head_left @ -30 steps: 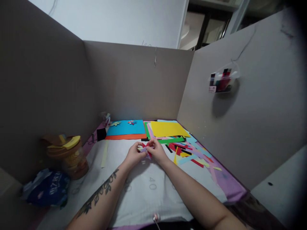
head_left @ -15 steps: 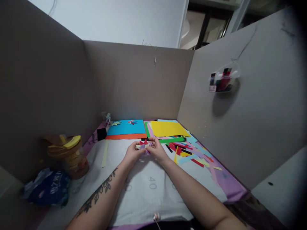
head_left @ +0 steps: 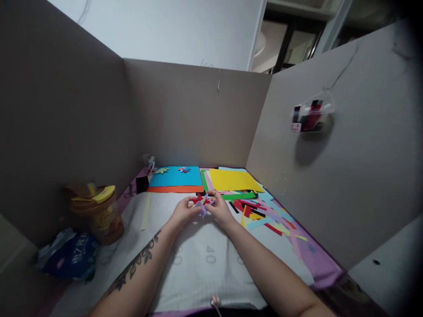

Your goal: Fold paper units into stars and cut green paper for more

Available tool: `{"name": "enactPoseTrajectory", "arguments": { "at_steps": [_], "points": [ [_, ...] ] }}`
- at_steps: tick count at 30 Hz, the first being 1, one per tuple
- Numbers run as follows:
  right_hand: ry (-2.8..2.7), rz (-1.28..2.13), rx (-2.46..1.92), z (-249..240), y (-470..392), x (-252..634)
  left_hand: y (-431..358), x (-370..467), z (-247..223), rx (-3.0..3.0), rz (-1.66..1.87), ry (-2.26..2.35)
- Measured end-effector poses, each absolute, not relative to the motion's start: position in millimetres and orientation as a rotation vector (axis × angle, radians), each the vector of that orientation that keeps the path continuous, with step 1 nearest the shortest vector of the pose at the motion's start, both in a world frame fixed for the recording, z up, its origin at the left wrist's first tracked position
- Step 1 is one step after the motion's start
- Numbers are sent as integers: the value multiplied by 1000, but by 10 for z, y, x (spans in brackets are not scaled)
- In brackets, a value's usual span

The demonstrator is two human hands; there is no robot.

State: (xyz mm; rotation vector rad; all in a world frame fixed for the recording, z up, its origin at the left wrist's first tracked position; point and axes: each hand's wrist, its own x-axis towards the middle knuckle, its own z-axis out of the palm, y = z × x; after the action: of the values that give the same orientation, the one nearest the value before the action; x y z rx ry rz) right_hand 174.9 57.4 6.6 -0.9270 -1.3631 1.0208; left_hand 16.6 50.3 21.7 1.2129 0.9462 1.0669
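- White cloth (head_left: 228, 286) covers the near tabletop, printed with grey numbers: "40" (head_left: 210, 254) reads clearly between the forearms, while those to either side are partly hidden by them.
- Blue bag (head_left: 68, 255) at the left, crumpled, with large pale lettering too blurred to read.
- Brown cup (head_left: 105, 220) just beyond the bag, its lid topped with a yellow flap; the print on its side cannot be made out.
- Left hand (head_left: 183, 211): fingers clamped on the left side of the star.
- Right hand (head_left: 221, 211): fingers clamped on the star's right side, thumb toward the wearer.
- Star (head_left: 202, 209) between the two hands, above the cloth: folded paper, many-pointed, red at the back, lavender at the front, with pale yellow between; the fingers cover part of it.
- Pale strip (head_left: 146, 213) lying alone, left of the left hand.
- Strips (head_left: 261, 213) scattered to the right, in red, black, yellow, light blue and pink.
- Yellow sheet (head_left: 234, 180) behind them, on other coloured paper.
- Blue sheet (head_left: 175, 179) beside it, over an orange one (head_left: 175, 189), bearing a yellowish star (head_left: 161, 171) and a red-and-blue star (head_left: 184, 170).
- Clear tub (head_left: 327, 105) hung on the right wall (head_left: 357, 176), with a small whitish label (head_left: 296, 127), illegible.
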Motion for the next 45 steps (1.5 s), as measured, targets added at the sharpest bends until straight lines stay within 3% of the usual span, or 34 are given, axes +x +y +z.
{"name": "enactPoseTrajectory", "arguments": {
  "at_steps": [5, 12, 45],
  "points": [
    [-1476, 884, -915, 30, 562, 1746, 506, 197, 215, 1250, 1113, 950],
    [-1627, 350, -906, 183, 421, 1766, 462, 230, 311, 1310, 1257, 949],
    [-1768, 436, -1020, 142, 512, 1802, 534, 194, 85, 1774, 1292, 1100]
  ]
}}
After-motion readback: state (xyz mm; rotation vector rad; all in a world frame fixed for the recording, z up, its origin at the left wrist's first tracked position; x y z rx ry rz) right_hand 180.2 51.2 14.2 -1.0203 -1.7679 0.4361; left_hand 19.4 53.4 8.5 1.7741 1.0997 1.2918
